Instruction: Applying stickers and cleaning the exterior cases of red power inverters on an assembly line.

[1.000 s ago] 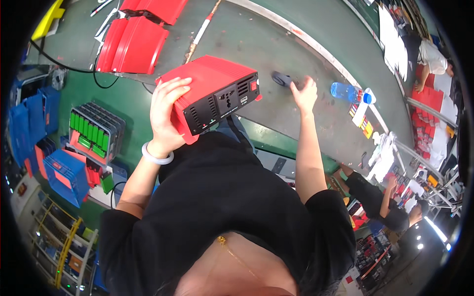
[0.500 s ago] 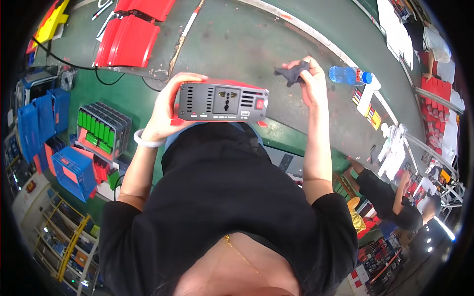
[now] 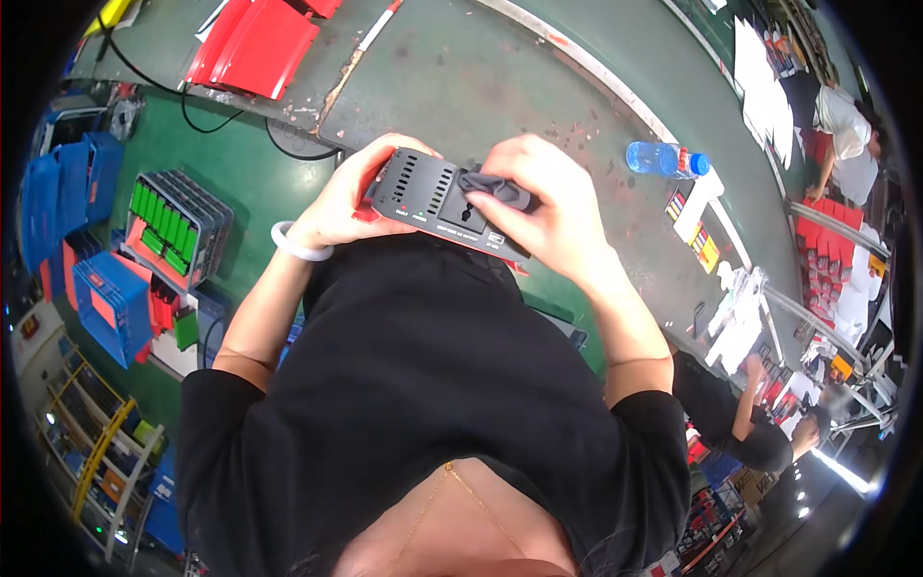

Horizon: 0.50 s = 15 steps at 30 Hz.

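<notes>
My left hand (image 3: 351,197) is closed around the left end of a power inverter (image 3: 423,188), a red-cased box with a dark slotted end panel and a socket. The box is tilted, its right end lower, in front of my waist. A crumpled dark grey cloth (image 3: 502,190) is pinched in my right hand (image 3: 548,202), pressed against the panel beside the socket. The cloth and fingers hide the panel's right part.
Red metal casings (image 3: 252,48) lie at the bench's far left, near a black cable (image 3: 144,123). A water bottle (image 3: 663,160) lies on the green bench (image 3: 461,77) at right. Blue crates (image 3: 113,303) and a grey crate of green parts (image 3: 183,231) stand left. Co-workers are at right.
My right hand has come left with the cloth, from beside the inverter onto its panel. The inverter has tilted, its right end going down; my left hand still holds it.
</notes>
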Each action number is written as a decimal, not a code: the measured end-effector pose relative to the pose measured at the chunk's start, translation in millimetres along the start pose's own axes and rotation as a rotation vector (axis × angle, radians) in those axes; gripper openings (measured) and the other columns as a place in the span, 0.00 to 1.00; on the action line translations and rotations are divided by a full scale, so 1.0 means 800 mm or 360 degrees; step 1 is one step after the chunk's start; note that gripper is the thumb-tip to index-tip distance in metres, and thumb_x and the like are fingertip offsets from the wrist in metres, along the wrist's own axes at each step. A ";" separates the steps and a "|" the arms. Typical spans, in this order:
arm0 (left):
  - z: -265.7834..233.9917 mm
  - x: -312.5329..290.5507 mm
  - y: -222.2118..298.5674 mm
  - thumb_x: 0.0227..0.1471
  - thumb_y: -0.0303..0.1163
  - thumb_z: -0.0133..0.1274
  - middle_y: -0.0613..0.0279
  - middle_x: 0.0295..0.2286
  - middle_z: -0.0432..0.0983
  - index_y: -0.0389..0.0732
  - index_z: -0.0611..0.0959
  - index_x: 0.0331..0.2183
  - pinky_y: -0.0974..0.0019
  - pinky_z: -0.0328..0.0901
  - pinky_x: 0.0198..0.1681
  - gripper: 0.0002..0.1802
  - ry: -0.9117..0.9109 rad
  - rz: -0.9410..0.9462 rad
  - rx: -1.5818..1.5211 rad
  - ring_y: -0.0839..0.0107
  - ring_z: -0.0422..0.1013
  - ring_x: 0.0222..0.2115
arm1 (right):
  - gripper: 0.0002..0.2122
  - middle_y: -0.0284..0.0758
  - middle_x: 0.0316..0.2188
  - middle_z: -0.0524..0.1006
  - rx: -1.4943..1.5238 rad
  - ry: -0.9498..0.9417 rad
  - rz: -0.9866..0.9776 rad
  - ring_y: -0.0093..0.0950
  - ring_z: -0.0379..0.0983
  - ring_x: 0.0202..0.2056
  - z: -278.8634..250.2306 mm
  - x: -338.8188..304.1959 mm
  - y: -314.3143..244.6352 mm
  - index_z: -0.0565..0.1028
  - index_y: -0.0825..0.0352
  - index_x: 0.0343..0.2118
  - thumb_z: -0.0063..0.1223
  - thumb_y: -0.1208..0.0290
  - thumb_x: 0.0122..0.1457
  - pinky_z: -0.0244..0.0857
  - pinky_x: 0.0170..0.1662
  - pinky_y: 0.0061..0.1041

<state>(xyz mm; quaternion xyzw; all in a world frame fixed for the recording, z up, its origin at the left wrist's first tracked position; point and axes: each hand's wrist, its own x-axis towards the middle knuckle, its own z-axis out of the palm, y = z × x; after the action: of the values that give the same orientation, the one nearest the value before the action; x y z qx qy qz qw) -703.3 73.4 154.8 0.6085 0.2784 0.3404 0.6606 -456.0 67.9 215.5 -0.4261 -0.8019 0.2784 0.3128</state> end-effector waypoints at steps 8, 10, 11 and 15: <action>0.003 -0.010 0.002 0.34 0.31 0.66 0.55 0.47 0.68 0.37 0.70 0.46 0.64 0.58 0.54 0.35 0.0044 -0.0133 -0.0042 0.67 0.65 0.50 | 0.16 0.34 0.31 0.71 -0.0047 -0.0141 -0.0152 0.32 0.71 0.32 -0.013 -0.034 0.002 0.77 0.60 0.38 0.58 0.79 0.42 0.66 0.32 0.28; 0.006 -0.008 0.004 0.34 0.32 0.66 0.56 0.47 0.68 0.37 0.71 0.46 0.63 0.58 0.54 0.35 0.0017 -0.0062 -0.0004 0.67 0.65 0.50 | 0.18 0.34 0.32 0.71 -0.0034 -0.0177 -0.0141 0.33 0.71 0.31 -0.007 -0.029 0.003 0.76 0.61 0.39 0.57 0.80 0.42 0.66 0.31 0.29; 0.007 -0.007 0.005 0.34 0.32 0.66 0.56 0.46 0.68 0.37 0.71 0.46 0.63 0.58 0.54 0.35 0.0037 -0.0097 -0.0005 0.67 0.65 0.50 | 0.18 0.35 0.32 0.70 -0.0007 -0.0226 -0.0171 0.34 0.71 0.31 -0.006 -0.024 0.004 0.76 0.61 0.40 0.57 0.80 0.41 0.67 0.32 0.29; 0.006 -0.006 0.008 0.34 0.33 0.66 0.56 0.46 0.68 0.37 0.71 0.46 0.63 0.58 0.54 0.35 0.0034 -0.0155 0.0048 0.66 0.65 0.50 | 0.19 0.36 0.34 0.70 -0.0107 -0.0317 -0.0156 0.35 0.71 0.33 -0.011 -0.020 -0.006 0.75 0.62 0.41 0.54 0.82 0.41 0.67 0.34 0.29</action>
<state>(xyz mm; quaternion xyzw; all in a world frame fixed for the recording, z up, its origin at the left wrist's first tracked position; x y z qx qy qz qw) -702.7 66.9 161.4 0.6004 0.3200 0.3101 0.6640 -445.2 53.3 220.2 -0.3668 -0.8578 0.2767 0.2306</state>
